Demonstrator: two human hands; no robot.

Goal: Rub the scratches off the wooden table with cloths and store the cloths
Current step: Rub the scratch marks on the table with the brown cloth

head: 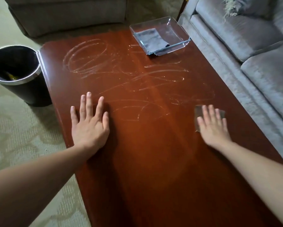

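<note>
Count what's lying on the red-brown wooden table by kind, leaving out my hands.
Clear square tray: 1
Cloths: 2 (folded grey cloth in that tray; small brown cloth under the right hand)
Total: 3

Black bin (29, 90), grey sofa (260, 74)

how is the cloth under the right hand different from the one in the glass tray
The brown cloth lies straight on the wooden table; the grey cloth lies inside the glass tray. The right hand presses flat on the brown cloth, covering most of it; nothing touches the grey cloth. Both lie spread flat.
</note>
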